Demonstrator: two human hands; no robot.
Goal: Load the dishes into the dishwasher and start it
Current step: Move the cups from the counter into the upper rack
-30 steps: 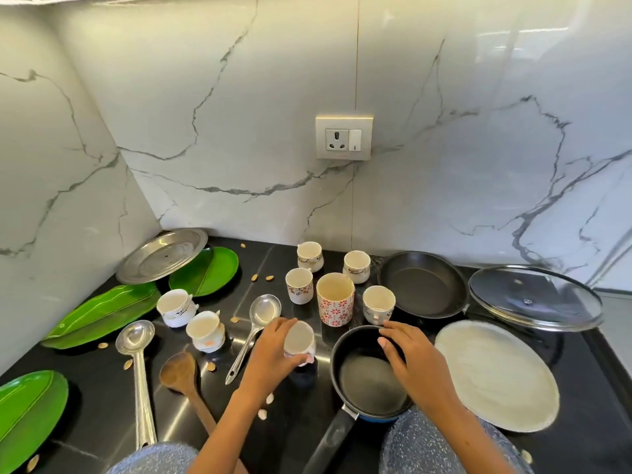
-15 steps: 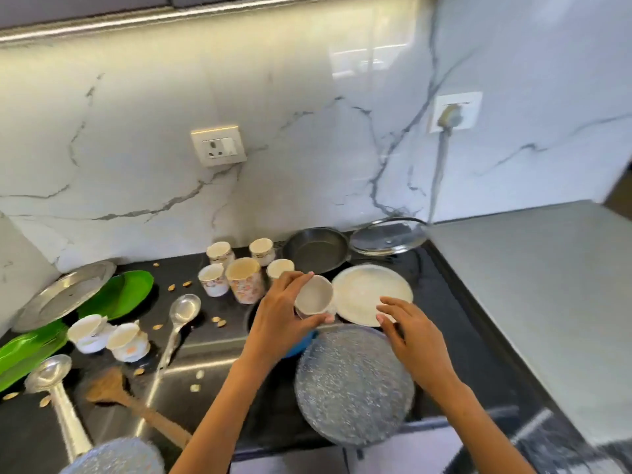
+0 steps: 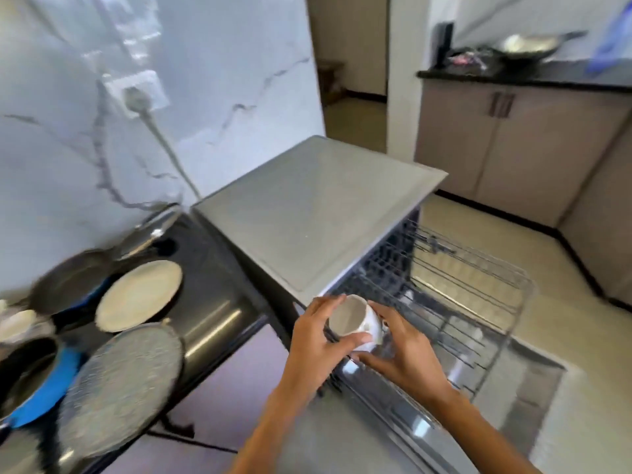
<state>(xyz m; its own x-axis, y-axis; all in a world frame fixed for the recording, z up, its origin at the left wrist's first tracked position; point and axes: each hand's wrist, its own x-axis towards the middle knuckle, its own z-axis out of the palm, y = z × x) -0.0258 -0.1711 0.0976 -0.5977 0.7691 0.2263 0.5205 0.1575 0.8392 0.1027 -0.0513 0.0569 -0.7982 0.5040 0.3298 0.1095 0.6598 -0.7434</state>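
So since the earlier shot the whole view has swung right, away from the tabletop full of dishes and over to the dishwasher (image 3: 318,213), and the little white cup (image 3: 355,323) came along with it. Both hands are on it now: the left hand (image 3: 321,347) has its fingers curled round the rim side, and the right hand (image 3: 403,350) has its fingers wrapped round the base side, so the cup is lying tilted with its mouth facing back toward the camera. It's hovering right over the near left corner of the pulled-out wire rack (image 3: 455,295), not set down yet as far as I can tell. Progress-wise I'd say this is barely started: the rack looks basically empty, though it's blurry so I wouldn't swear to it. Back on the tabletop's right end you can see the pale round plate (image 3: 138,295), the speckled plate (image 3: 119,388), a dark frying pan (image 3: 68,278) and the blue saucepan (image 3: 37,388) all waiting. So pretty much everything's left, plus closing up and hitting start.
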